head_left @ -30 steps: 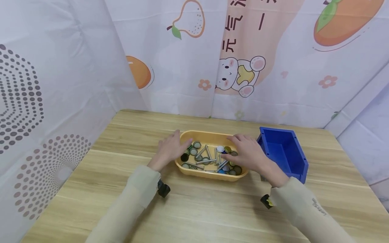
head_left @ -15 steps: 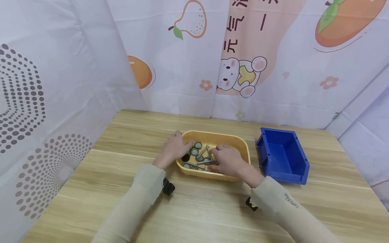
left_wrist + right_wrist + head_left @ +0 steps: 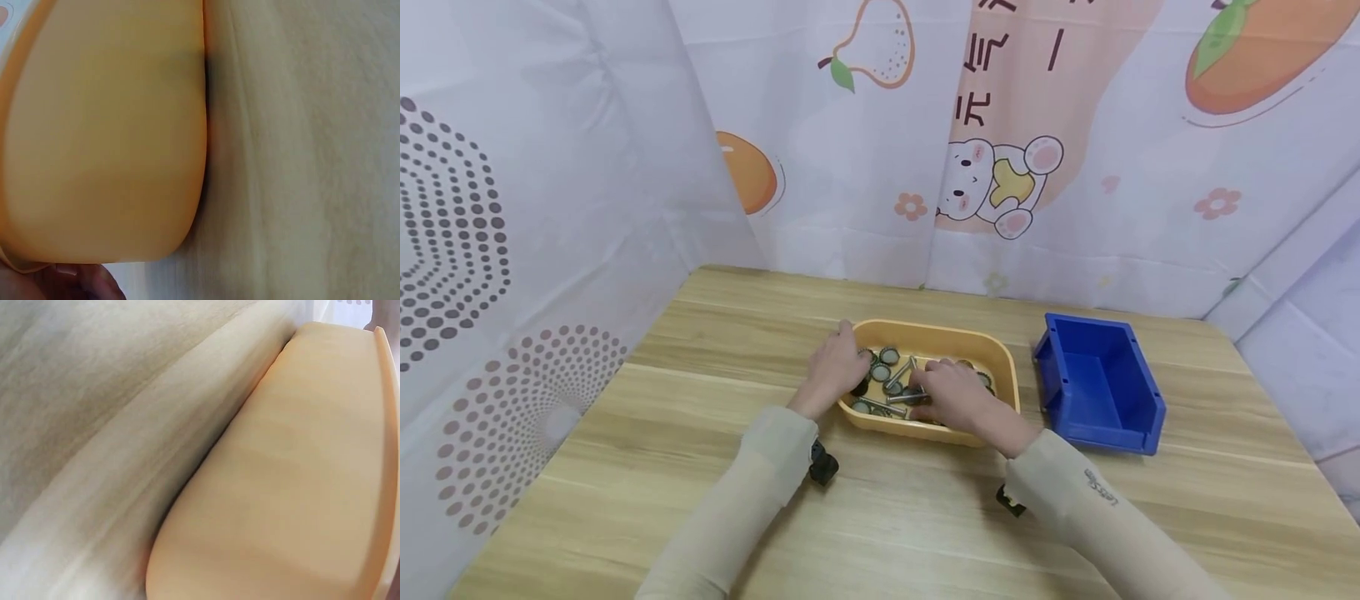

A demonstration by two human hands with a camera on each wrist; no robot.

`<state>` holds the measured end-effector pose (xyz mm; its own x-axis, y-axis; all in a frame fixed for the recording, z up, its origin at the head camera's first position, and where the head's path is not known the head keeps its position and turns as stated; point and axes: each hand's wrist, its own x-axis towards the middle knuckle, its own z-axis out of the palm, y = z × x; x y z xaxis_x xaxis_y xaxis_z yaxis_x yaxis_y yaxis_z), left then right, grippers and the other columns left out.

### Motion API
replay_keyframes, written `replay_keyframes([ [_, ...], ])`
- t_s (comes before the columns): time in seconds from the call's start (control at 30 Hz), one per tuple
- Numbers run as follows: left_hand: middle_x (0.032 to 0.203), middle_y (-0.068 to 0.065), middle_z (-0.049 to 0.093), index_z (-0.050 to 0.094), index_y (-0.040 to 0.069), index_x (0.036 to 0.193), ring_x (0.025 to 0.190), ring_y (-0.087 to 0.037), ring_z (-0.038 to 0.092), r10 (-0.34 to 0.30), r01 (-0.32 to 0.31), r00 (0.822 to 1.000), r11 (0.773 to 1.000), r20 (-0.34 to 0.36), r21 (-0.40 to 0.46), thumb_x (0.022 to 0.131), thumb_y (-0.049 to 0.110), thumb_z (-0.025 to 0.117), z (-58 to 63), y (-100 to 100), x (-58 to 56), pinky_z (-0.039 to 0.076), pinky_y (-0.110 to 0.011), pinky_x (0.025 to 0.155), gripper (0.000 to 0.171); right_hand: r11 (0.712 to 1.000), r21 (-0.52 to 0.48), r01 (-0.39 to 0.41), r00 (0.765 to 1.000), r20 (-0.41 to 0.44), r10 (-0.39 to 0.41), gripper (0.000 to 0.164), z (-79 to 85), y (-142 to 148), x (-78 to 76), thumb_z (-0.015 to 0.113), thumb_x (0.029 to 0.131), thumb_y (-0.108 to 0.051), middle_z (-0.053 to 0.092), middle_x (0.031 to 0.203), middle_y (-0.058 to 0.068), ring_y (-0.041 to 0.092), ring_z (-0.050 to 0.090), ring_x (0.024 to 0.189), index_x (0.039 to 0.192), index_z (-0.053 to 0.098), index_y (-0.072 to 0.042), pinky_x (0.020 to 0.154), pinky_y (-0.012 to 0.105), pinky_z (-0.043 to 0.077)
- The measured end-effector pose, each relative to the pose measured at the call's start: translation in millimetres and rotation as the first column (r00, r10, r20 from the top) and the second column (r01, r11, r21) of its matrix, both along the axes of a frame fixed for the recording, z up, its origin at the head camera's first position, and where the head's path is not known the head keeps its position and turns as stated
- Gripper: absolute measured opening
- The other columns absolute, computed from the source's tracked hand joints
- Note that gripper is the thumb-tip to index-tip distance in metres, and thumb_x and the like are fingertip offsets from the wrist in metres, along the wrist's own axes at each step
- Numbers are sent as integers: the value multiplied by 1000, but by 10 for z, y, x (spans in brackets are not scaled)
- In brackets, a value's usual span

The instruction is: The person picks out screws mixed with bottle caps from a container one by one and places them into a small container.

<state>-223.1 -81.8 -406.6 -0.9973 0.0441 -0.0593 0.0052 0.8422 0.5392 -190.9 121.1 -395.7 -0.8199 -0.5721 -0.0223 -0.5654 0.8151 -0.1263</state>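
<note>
My left hand [image 3: 838, 367] grips the left end of the yellow tray [image 3: 951, 335], its thumb inside the rim. In the left wrist view, bent fingers [image 3: 94, 281] of that hand show by the tray's far end. My right hand [image 3: 955, 392] reaches over the tray's near wall, its thumb and fingers spread apart and pointing down among the contents. One metal bolt [image 3: 897, 398] runs into the gap between them. Bottle caps [image 3: 881, 372] and several silver bolts lie mixed in the tray; the right hand hides many of them. In the right wrist view the tray's outer wall [image 3: 275, 475] fills the right side.
A blue open-front bin [image 3: 1093, 392] stands to the right of the tray on the wooden table [image 3: 917, 517]. Behind the table hangs a white printed curtain [image 3: 850, 183]. Another curtain [image 3: 572, 200] hangs along the left side.
My right hand has moved left from the tray's right end and down into the contents. My left hand has shifted slightly right and closed in on the rim. The blue bin has not moved.
</note>
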Motion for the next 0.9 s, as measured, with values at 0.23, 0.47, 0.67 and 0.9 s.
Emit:
replay_keyframes([
  [0.23,71,-4,52,46,5,115,54,-17,49,19,-19,1000,1000,8,-11,96,24,56,4,13,-9,35,-27,45,29,1000,6,-29,996,81,28,23,13,-16,-21,77,82,-37,62,83,-2,15,58,74,91,65,-20,56,34,47],
  [0.47,70,-4,53,47,4,119,53,-16,48,31,-31,999,999,7,-21,96,23,57,-7,19,-9,33,-26,44,32,988,-6,-153,983,100,153,20,19,-19,-46,72,87,-35,67,86,-3,11,60,72,95,62,-19,59,32,48],
  [0.67,79,-8,61,48,2,129,60,-20,54,61,-61,998,998,14,8,95,25,60,-12,22,-7,38,-28,49,43,982,-30,-188,969,159,191,17,24,-6,-60,68,91,-33,66,80,-5,7,57,65,96,62,-18,57,28,46],
  [0.9,94,-10,67,50,5,136,81,-27,63,93,-92,996,994,-11,59,91,26,67,-18,20,-3,48,-37,66,53,983,-74,-169,951,251,182,14,27,16,-88,66,93,-32,62,76,-8,5,50,62,93,63,-18,58,24,43],
])
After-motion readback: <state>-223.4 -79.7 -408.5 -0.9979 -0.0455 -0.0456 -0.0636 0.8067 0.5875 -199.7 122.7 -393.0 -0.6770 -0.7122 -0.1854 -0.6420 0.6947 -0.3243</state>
